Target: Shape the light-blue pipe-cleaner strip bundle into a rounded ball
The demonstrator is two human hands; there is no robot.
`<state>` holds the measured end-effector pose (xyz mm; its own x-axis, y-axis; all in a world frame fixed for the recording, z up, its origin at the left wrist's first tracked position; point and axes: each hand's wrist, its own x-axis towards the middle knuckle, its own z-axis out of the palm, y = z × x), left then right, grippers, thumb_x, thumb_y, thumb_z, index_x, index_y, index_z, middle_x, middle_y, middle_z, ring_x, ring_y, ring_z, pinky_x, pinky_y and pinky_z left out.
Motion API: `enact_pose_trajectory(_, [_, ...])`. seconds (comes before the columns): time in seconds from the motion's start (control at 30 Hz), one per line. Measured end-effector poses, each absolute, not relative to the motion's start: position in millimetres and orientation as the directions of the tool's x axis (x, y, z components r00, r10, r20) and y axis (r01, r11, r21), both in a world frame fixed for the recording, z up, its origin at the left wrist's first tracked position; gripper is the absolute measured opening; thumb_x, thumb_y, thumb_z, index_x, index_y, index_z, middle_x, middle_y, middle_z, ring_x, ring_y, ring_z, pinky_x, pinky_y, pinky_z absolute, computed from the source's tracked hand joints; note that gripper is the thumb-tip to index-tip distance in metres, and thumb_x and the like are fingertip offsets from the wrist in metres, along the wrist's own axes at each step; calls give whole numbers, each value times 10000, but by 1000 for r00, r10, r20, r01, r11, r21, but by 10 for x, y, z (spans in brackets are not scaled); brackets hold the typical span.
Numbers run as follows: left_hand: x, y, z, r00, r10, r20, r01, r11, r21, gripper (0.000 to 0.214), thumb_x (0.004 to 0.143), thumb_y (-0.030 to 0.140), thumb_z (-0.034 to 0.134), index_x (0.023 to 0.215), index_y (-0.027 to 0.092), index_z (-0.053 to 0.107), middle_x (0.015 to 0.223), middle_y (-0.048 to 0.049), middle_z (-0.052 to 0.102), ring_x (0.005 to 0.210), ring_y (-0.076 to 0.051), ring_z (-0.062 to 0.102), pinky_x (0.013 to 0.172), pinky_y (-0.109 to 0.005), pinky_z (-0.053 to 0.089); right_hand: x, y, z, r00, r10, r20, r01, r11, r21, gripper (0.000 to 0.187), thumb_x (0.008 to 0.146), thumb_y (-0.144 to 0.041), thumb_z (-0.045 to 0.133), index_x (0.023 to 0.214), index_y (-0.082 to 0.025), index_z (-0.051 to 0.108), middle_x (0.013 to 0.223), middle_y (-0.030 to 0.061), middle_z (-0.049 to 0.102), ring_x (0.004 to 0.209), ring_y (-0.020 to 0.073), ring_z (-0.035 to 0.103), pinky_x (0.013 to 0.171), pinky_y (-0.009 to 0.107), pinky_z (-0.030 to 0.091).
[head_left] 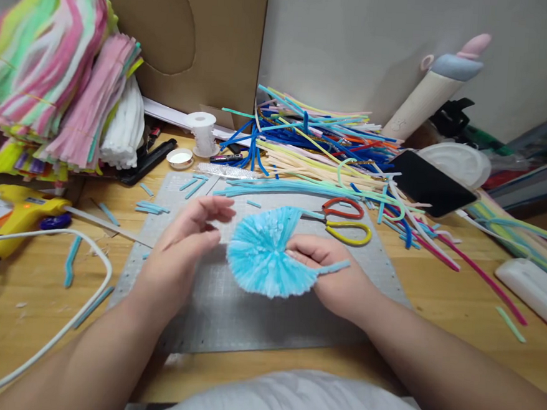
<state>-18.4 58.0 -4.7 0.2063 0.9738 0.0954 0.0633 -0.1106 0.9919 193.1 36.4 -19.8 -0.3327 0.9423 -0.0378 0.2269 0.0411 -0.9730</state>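
A light-blue fan of pipe cleaners (255,260), nearly a full round with a gap on its right side, is held above the grey cutting mat (227,327). My right hand (331,274) grips it from the right near its centre, the fingers partly behind it. Two blue stem ends stick out at the gap's edges. Left of the fan, my left hand (189,236) is apart from it, fingers curved and spread from the thumb, holding nothing. Just beyond the fan lie scissors (346,231) with one red and one yellow handle loop.
Behind the mat lies a heap of coloured pipe cleaners (306,138). Bundled pipe cleaners (44,70) stand at the left, above a yellow glue gun (20,212) with a white cable. A white spool (200,131), a phone (432,183) and a pale bottle (431,91) are at the back.
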Motion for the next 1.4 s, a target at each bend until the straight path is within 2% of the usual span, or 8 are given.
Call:
enact_pose_trajectory(0.07, [-220,549,-14,347,866,360,242,-453,858,516,722,196,547,1236,217,503,1303,-85,518,1237,-287,433,1014,-451,349,1912,381,-211,-285,955,-80,198,-23,-980,218,840,-266,502,645,-170,526,617,-24,485,591,111,445,558,224,346])
enact_pose_trajectory(0.23, [-167,483,-54,651,616,444,469,-786,403,422,756,94,570,1163,203,566,1159,-77,633,1103,-240,548,958,-416,352,1821,310,-184,-342,921,-186,154,-140,-978,225,822,-297,500,636,-172,518,597,-32,453,568,107,401,555,236,324])
enact_pose_trajectory(0.37, [-103,506,-132,671,541,507,346,-833,431,213,785,149,628,993,187,655,948,-56,709,900,-198,631,803,-336,441,1792,234,-193,-415,903,-111,221,-19,-975,188,843,-221,469,699,-179,581,665,-11,548,645,130,479,622,251,382])
enact_pose_trajectory(0.57, [-61,486,-15,483,876,17,447,-263,855,227,729,261,682,562,147,580,535,28,568,497,-96,503,474,-202,372,1841,198,-170,-527,845,87,391,332,-858,260,850,-116,433,603,-187,471,597,-29,467,591,109,451,595,230,363])
enact_pose_trajectory(0.7, [-107,519,-37,581,720,-380,235,298,925,202,686,315,732,661,131,653,605,25,613,545,-87,513,546,-198,427,1855,171,-88,-624,774,108,349,399,-848,283,863,-118,436,595,-185,376,564,-50,375,537,82,372,530,204,303])
enact_pose_trajectory(0.83, [-108,527,-127,711,537,-454,-8,652,758,237,657,286,763,829,130,714,741,-25,701,672,-128,611,670,-232,493,1861,151,-51,-659,735,160,309,458,-834,272,869,-104,401,612,-189,370,575,-43,396,552,85,381,549,198,322])
enact_pose_trajectory(1.3, [44,402,-233,819,471,-327,-257,812,525,348,739,271,699,1050,115,694,887,-108,731,765,-183,678,785,-299,516,1970,190,-118,-677,494,546,486,857,-173,205,887,-171,394,874,-143,596,566,1,473,520,151,380,492,315,237])
enact_pose_trajectory(1.4, [30,409,-240,819,488,-301,-265,788,556,343,752,305,696,1035,113,698,872,-102,728,774,-178,673,806,-293,505,1949,200,-137,-628,541,559,445,840,-312,214,912,-195,383,902,-150,592,597,8,505,542,147,425,499,295,288])
